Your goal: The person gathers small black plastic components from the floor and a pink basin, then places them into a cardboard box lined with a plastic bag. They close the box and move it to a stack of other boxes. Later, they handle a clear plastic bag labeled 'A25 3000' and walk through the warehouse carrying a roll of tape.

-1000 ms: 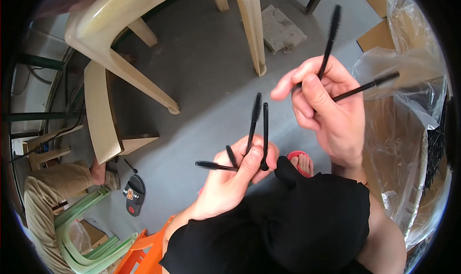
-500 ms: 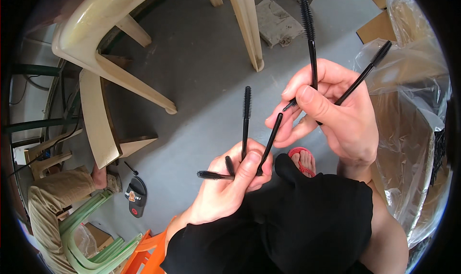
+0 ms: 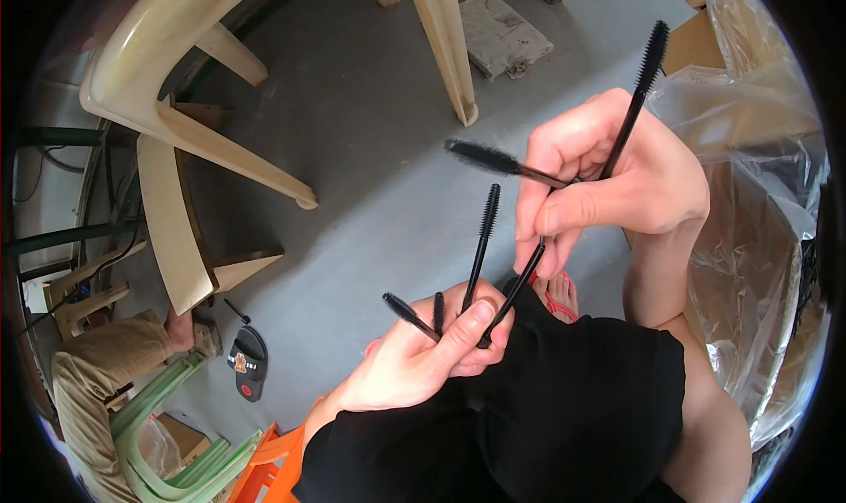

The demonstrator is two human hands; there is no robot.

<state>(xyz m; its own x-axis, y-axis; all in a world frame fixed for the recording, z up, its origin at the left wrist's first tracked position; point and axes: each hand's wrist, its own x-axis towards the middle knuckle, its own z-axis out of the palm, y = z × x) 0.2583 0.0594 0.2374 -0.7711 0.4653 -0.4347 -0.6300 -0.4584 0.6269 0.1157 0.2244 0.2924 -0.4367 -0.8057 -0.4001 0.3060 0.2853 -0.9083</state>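
left hand (image 3: 423, 362) is pinching a fan of black brush wands (image 3: 480, 247) between thumb and fingers, above the lap | right hand (image 3: 617, 181) is gripping two more wands (image 3: 639, 89), crossed | risk: the loosely fanned wands are likely slipping or tangling bristles, dropping to the grey floor (image 3: 370, 151) by the cream plastic chair (image 3: 176, 133)

matt black plastic brush wands (image 3: 483, 239), glossy plastic chair (image 3: 176, 107)
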